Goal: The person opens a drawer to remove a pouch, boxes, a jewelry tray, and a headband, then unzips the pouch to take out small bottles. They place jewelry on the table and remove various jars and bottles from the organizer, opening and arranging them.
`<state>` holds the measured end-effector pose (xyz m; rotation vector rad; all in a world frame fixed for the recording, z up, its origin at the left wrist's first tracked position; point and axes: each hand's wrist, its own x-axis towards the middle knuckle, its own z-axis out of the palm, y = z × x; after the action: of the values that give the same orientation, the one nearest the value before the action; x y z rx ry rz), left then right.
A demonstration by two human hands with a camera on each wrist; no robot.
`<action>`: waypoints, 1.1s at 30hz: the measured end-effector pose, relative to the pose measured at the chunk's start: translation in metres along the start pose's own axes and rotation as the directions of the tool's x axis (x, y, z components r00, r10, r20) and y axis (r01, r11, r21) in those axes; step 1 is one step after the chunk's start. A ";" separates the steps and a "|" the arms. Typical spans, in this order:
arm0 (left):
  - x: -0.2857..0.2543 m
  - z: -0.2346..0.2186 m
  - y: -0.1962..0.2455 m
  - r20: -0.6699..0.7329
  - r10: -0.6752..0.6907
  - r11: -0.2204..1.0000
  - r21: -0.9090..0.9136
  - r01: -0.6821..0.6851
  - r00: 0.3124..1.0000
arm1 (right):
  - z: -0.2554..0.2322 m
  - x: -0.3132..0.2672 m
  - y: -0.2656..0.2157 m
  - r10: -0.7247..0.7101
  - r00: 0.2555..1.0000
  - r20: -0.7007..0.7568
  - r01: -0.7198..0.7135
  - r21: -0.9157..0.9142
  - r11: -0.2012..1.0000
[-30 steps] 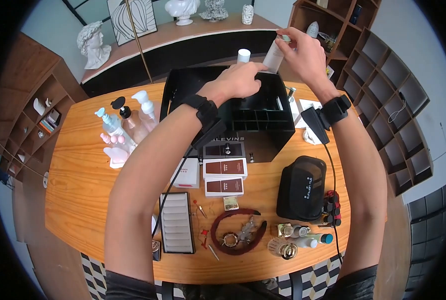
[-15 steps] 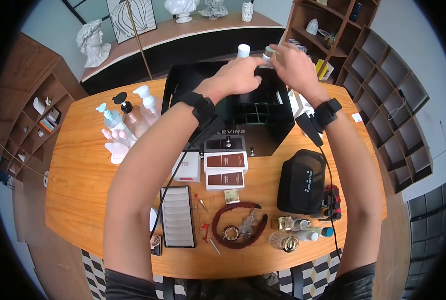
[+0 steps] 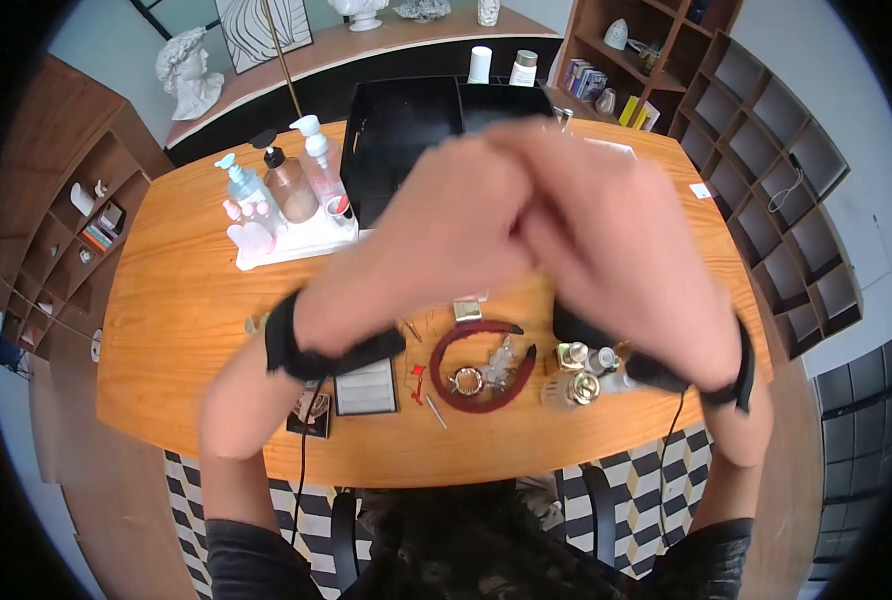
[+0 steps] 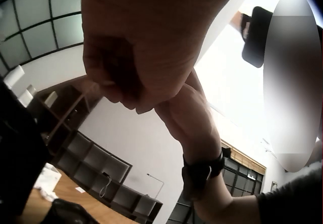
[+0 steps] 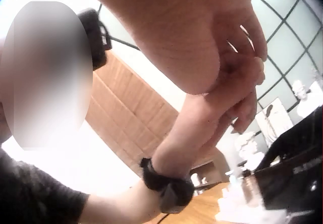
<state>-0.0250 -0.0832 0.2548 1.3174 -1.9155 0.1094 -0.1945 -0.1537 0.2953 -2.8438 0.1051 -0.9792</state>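
Both hands are raised over the table and meet, blurred, in the middle of the head view. My left hand [image 3: 456, 215] lies against my right hand [image 3: 616, 240], with fingers overlapping and loosely curled. Neither hand shows an object in it. The left wrist view shows my left hand [image 4: 146, 42] from below, its fingers bent. Behind them is a glossy black storage box [image 3: 396, 130], partly hidden by the hands. At its back stand a white bottle [image 3: 480, 65] and a bottle with a grey-green cap [image 3: 524, 69].
Pump bottles [image 3: 288, 185] stand on a white tray [image 3: 296, 250] at left. Near the front lie a grey ring tray [image 3: 366, 388], a dark red headband [image 3: 444, 365], a bracelet [image 3: 466, 380] and a perfume bottle [image 3: 578, 388]. Cables hang from both wrists.
The right hand has let go of the bottle with the grey-green cap, which now stands at the box's back. Both hands have drawn back towards the body and come together.
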 end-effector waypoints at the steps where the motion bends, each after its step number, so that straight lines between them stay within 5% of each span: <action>1: -0.023 0.001 0.022 0.001 0.008 1.000 0.015 -0.008 1.000 | -0.004 -0.019 -0.023 0.032 0.997 0.070 -0.030 -0.024 0.999; 4: -0.112 0.020 0.066 0.040 0.098 0.995 -0.024 -0.097 0.994 | 0.009 -0.080 -0.078 -0.008 0.993 0.119 0.002 0.048 0.999; 10: -0.253 0.096 0.102 0.204 -0.195 0.944 -0.227 0.240 0.959 | 0.104 -0.207 -0.121 0.160 0.947 0.280 -0.255 0.347 0.902; 13: -0.289 0.134 0.097 0.227 -0.355 0.838 -0.352 0.416 0.907 | 0.160 -0.250 -0.114 0.264 0.909 0.322 -0.406 0.543 0.735; 20: -0.294 0.154 0.096 0.220 -0.501 0.690 -0.483 0.539 0.837 | 0.183 -0.270 -0.103 0.333 0.902 0.273 -0.430 0.608 0.667; 33: -0.284 0.147 0.094 0.272 -0.458 0.735 -0.419 0.532 0.846 | 0.178 -0.272 -0.102 0.376 0.903 0.210 -0.420 0.625 0.658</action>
<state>-0.1426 0.1031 0.0040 1.4568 -1.4924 -0.7212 -0.2962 -0.0057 0.0063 -2.0585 0.2992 -0.6483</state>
